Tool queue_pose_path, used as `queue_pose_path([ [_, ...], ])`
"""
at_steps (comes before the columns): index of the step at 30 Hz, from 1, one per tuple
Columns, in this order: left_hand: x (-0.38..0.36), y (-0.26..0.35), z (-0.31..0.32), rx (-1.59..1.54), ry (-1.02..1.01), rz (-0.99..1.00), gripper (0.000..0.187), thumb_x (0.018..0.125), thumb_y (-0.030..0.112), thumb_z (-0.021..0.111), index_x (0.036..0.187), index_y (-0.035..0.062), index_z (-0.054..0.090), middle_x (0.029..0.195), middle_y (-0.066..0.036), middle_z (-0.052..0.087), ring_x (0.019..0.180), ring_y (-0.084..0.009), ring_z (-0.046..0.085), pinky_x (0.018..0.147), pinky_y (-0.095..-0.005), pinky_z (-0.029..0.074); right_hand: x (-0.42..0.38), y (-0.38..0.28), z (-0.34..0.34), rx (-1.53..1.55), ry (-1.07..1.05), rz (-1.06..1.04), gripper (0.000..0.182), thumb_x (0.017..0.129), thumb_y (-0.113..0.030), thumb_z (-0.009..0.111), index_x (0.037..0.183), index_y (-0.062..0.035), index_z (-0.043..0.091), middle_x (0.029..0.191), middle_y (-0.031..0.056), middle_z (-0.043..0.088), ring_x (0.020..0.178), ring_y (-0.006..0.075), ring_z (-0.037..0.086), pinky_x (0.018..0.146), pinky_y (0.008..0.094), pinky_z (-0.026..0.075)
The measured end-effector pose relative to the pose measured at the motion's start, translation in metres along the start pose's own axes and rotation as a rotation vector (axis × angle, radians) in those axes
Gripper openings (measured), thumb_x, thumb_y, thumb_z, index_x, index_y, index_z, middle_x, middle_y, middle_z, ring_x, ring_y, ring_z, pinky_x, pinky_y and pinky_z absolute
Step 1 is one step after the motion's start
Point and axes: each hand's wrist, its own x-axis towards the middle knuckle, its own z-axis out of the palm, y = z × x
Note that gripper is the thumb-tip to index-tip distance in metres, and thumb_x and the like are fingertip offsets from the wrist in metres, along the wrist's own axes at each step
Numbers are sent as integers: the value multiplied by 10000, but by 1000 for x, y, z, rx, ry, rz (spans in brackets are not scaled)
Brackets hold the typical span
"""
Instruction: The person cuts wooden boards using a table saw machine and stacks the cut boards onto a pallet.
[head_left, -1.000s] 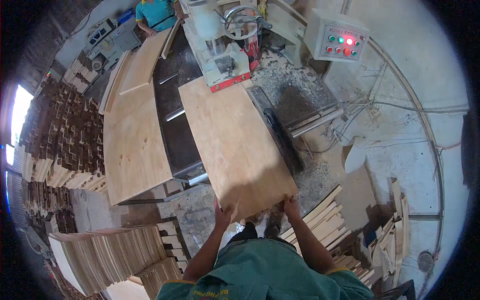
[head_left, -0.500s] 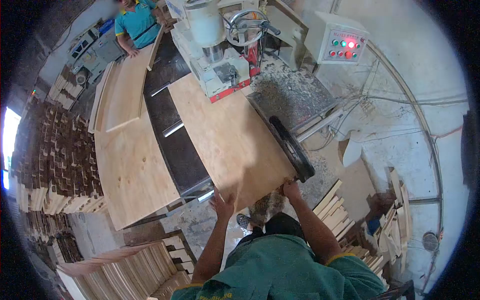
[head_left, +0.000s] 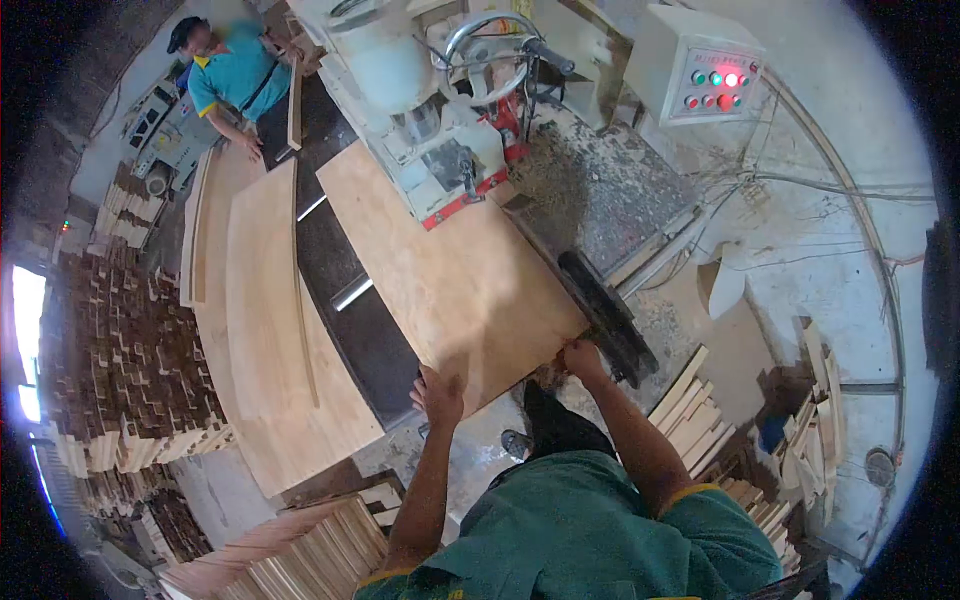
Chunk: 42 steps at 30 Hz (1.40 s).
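Observation:
A pale plywood board lies flat on the dark machine table, its far right part beside the white machine head with a red lower edge. At the board's near left corner, my left hand grips the edge, thumb on top. My right hand holds the near right corner, close to a black guide bar along the board's right side. Some of my right fingers are hidden.
Left of the machine lie more wooden panels, with a co-worker behind them. Stacked wood strips stand at far left. A control box with lit buttons is at upper right; loose wood pieces lie at lower right.
My view has shifted. The board has slid slightly away from me, both hands still on it. The co-worker's upper panel now lies over the others, and the co-worker's hand has come off it.

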Motion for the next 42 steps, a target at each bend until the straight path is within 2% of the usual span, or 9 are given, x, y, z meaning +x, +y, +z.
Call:
queue_pose_path([
  [9, 76, 12, -15, 57, -8, -27, 910, 831, 447, 692, 1493, 39, 218, 1245, -237, 434, 1113, -487, 406, 952, -641, 316, 67, -22, 36, -533, 197, -391, 510, 1014, -395, 455, 845, 29, 683, 770, 143, 701, 652, 265, 686, 627, 380, 538],
  [12, 96, 26, -30, 26, 19, -16, 895, 835, 448, 691, 1487, 36, 238, 1186, -222, 480, 1084, -452, 456, 996, -639, 288, 124, 15, 69, -96, 13, -117, 522, 1018, -406, 439, 826, 18, 675, 759, 127, 703, 663, 246, 694, 624, 376, 537],
  [15, 123, 11, -18, -42, 327, 212, 853, 857, 456, 673, 1473, 23, 272, 1143, -211, 516, 1080, -398, 499, 1023, -640, 258, 148, 8, 75, -88, -75, -183, 513, 1023, -405, 432, 852, 15, 673, 754, 116, 701, 646, 234, 686, 614, 369, 541],
  [24, 88, -46, -79, -171, 340, 50, 658, 909, 442, 614, 1370, 10, 429, 1068, -172, 590, 1002, -323, 550, 964, -519, 338, 226, -24, 105, -176, -167, -424, 493, 1036, -403, 410, 931, 6, 665, 738, 83, 693, 597, 198, 661, 587, 349, 552],
  [29, 35, -148, -110, 4, 562, -219, 439, 864, 258, 662, 1242, 79, 533, 993, -164, 583, 939, -331, 548, 893, -487, 354, 209, -65, 108, 0, -155, -539, 420, 1024, -383, 460, 983, -10, 650, 738, 71, 673, 596, 175, 643, 570, 329, 540],
  [34, -14, -290, -106, 278, 921, -1048, 623, 797, 506, 692, 1185, 42, 543, 975, -226, 573, 931, -420, 557, 746, -535, 485, 143, -95, 86, 95, -274, -509, 383, 1000, -384, 530, 1023, -15, 628, 747, 77, 655, 600, 166, 630, 540, 321, 524],
  [36, -23, -341, -110, 64, 726, -1312, 743, 789, 629, 659, 1187, 12, 546, 987, -225, 592, 921, -396, 594, 791, -532, 492, 76, -117, 84, 214, -236, -301, 395, 991, -403, 541, 1019, -19, 631, 747, 84, 651, 601, 169, 627, 536, 326, 515],
  [39, -39, -352, -143, -1233, 380, -1033, 668, 809, 705, 616, 868, 40, 601, 862, -73, 625, 766, -191, 605, 667, -358, 506, 15, -105, 98, 267, -176, -199, 410, 983, -424, 551, 1020, -24, 634, 751, 90, 648, 601, 176, 626, 529, 330, 506],
  [42, -45, -373, -132, -1214, 287, -885, 590, 841, 653, 627, 725, 79, 554, 704, -26, 563, 627, -133, 529, 578, -279, 433, -8, -59, 122, 230, -176, -287, 415, 985, -427, 545, 1032, -24, 637, 762, 88, 650, 597, 187, 634, 522, 330, 504],
])
